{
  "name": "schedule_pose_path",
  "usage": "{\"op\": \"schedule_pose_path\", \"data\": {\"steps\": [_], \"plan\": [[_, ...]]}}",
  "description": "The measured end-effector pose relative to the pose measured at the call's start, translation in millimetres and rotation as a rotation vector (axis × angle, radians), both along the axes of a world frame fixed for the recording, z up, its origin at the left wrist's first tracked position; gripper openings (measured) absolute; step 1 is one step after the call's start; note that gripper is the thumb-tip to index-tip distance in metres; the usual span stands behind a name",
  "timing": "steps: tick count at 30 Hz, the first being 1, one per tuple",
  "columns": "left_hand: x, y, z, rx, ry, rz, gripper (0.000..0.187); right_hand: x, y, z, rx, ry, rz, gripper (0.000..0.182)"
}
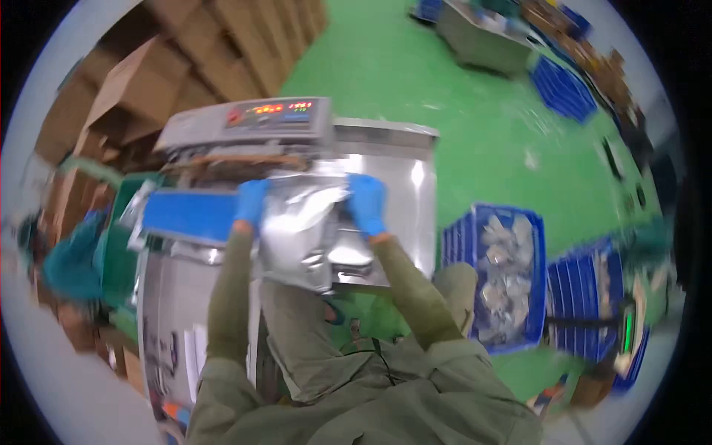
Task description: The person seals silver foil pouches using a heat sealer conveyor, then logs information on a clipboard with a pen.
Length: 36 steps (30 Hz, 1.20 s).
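A shiny silver foil bag [297, 230] hangs between my two blue-gloved hands, its upper edge level with them. My left hand [253, 202] is closed on the bag's upper left corner, beside the blue belt [189, 215]. At the upper right corner, my right hand [367, 204] grips the same bag. Just behind the bag stands a grey machine [245, 126] with red lit digits on its panel. Under my right hand lies another silver packet [350, 252] on the steel tray [408, 170]. My fingertips are blurred.
A blue crate [540, 282] of clear bags stands on the floor at the right, with more blue crates [578, 297] beyond. Cardboard boxes [141, 81] are stacked at the upper left. At the far left is a person in teal [70, 259] near a green bin [122, 259].
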<state>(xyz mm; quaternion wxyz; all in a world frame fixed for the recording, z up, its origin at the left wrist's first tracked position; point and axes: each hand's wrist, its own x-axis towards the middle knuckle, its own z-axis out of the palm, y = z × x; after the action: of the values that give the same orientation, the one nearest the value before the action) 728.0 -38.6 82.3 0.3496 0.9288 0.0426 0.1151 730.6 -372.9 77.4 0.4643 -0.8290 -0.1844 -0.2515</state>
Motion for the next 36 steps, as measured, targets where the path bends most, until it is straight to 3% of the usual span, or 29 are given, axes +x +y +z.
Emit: {"op": "schedule_pose_path", "data": {"steps": [2, 4, 6, 7, 8, 9, 10, 11, 12, 13, 14, 16, 18, 19, 22, 24, 25, 27, 28, 29, 30, 31, 33, 34, 36], "plan": [[11, 19, -10, -0.209, 0.127, -0.054, 0.029, 11, -2, 2, -0.071, 0.077, -0.021, 0.021], [-12, 68, -3, -0.525, 0.226, 0.047, 0.031, 6, -6, 38, 0.034, 0.415, 0.113, 0.022], [-52, 116, -2, -0.654, 0.233, 0.147, 0.034, -14, -83, 86, 0.159, 0.579, 0.140, 0.026], [-83, 139, -6, -0.672, 0.217, 0.208, 0.036, -18, -139, 83, 0.161, 0.532, 0.023, 0.028], [-120, 177, -21, -0.700, 0.187, 0.248, 0.037, -17, -201, 65, 0.103, 0.478, -0.193, 0.031], [-162, 49, 62, -0.408, 0.187, 0.428, 0.037, -20, -270, 48, -0.006, 0.539, -0.408, 0.034], [-198, 75, 48, -0.468, 0.161, 0.493, 0.030, -13, -318, 20, 0.141, 0.474, -0.595, 0.024], [-237, 123, 27, -0.347, 0.160, 0.617, 0.037, -2, -388, -61, -0.028, 0.472, -0.640, 0.025], [-252, 89, 33, -0.204, 0.118, 0.674, 0.036, -8, -428, -89, -0.232, 0.808, -0.780, 0.029], [-272, 45, 54, -0.056, 0.070, 0.726, 0.035, -15, -478, -188, -0.353, 0.526, -0.823, 0.031], [-279, 34, 59, -0.013, 0.059, 0.738, 0.036, -26, -496, -224, -0.642, 0.345, -0.829, 0.030], [-295, 19, 64, 0.062, 0.026, 0.767, 0.037, -23, -515, -281, -0.896, 0.329, -0.749, 0.030], [-285, -9, 85, 0.177, 0.042, 0.747, 0.035, -24, -517, -330, -0.814, 0.701, -0.598, 0.031], [-277, -23, 95, 0.226, 0.003, 0.736, 0.034, -27, -511, -324, -0.767, 0.704, -0.625, 0.030], [-258, -58, 110, 0.404, -0.236, 0.633, 0.030, -15, -501, -240, -0.597, 0.618, -0.645, 0.029], [-249, -85, 119, 0.501, -0.423, 0.510, 0.030, -17, -481, -146, -0.429, 0.502, -0.552, 0.027], [-244, -110, 130, 0.407, -0.370, 0.439, 0.031, -18, -469, -93, -0.457, 0.448, -0.559, 0.026], [-237, -103, 77, 0.075, -0.471, 0.396, 0.036, -20, -439, 20, -0.513, 0.281, -0.478, 0.025], [-226, -117, 60, -0.086, -0.487, 0.118, 0.034, -23, -418, 74, -0.538, 0.173, -0.381, 0.024], [-206, -206, 89, -0.031, -0.360, 0.161, 0.036, -29, -393, 126, -0.536, 0.156, -0.306, 0.023], [-184, -248, 98, -0.092, -0.249, -0.024, 0.037, -37, -367, 173, -0.534, 0.138, -0.229, 0.022], [-174, -296, 123, -0.197, -0.059, -0.141, 0.057, -46, -341, 212, -0.549, 0.065, -0.152, 0.022], [-143, -346, 131, -0.264, -0.174, -0.424, 0.080, -72, -281, 281, -0.533, -0.114, -0.005, 0.019], [-132, -363, 144, -0.385, -0.251, -0.455, 0.084, -89, -248, 307, -0.502, -0.214, 0.069, 0.018], [-121, -368, 163, -0.388, -0.312, -0.392, 0.083, -117, -187, 335, -0.643, -0.287, 0.152, 0.013]]}}
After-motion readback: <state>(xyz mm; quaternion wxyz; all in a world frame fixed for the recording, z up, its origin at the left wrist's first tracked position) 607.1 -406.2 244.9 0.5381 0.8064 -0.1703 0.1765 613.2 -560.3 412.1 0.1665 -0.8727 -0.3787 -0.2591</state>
